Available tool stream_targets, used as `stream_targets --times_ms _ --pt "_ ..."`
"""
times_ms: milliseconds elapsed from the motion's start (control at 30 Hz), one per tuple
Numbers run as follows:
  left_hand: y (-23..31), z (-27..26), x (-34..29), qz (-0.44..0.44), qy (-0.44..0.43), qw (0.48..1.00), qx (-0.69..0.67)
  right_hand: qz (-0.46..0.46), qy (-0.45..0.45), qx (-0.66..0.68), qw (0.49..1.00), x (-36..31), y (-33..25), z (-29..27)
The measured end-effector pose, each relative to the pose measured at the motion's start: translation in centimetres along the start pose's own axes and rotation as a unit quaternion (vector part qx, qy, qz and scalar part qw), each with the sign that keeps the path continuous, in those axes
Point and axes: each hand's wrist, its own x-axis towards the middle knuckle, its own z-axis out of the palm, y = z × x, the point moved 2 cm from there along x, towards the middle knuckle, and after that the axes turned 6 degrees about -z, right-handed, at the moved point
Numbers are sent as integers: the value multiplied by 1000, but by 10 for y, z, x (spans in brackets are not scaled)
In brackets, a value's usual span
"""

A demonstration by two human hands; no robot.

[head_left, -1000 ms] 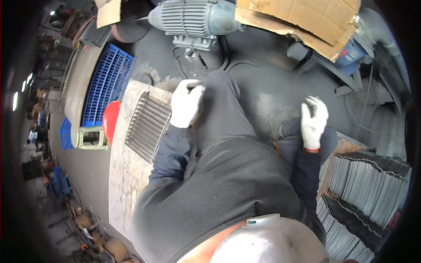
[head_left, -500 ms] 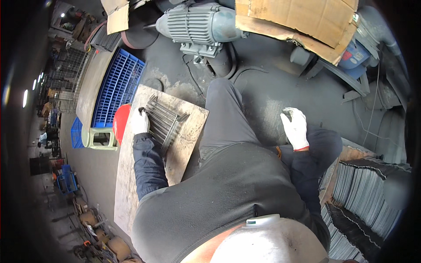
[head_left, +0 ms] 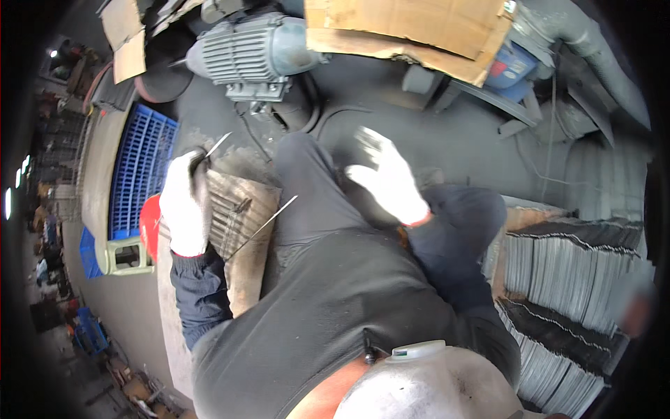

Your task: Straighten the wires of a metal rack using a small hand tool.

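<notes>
My left hand [head_left: 187, 206], in a white glove, is closed on one end of a small metal grate [head_left: 229, 213]. Parallel dark bars and crosspieces make up the grate, and two bright thin ends stick out from it. It looks raised and tilted over the wooden board [head_left: 251, 279] at my left; whether it still touches the board I cannot tell. Gloved in white too, my right hand [head_left: 391, 181] is above the gap between my knees. Its fingers are stretched out, slightly blurred, and nothing is in them.
A grey electric motor [head_left: 244, 56] stands ahead, with a cardboard sheet [head_left: 412, 24] to its right. Left of the board are a blue plastic crate [head_left: 143, 167], a red object [head_left: 149, 223] and a green stool [head_left: 125, 257]. Stacked grey metal plates [head_left: 565, 269] are at my right.
The grate has come up from the board and tilted in my left hand. My right hand has moved left toward my knees, and its fingers have straightened. The whole view has shifted.
</notes>
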Motion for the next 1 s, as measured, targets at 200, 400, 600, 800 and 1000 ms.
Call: stream_targets --times_ms 200,400,600,800,1000 --pt "116 90 28 229 -15 972 -55 26 0 122 992 36 -32 22" --pt "90 215 37 -120 -132 925 -336 117 123 106 980 34 21 -112" --pt "149 342 0 -309 -456 573 -607 174 267 144 937 12 76 -193" --pt "162 371 3 -299 -452 616 -571 180 294 176 922 19 78 -207" --pt "91 327 24 -356 -380 666 -533 192 178 131 956 68 82 -135"
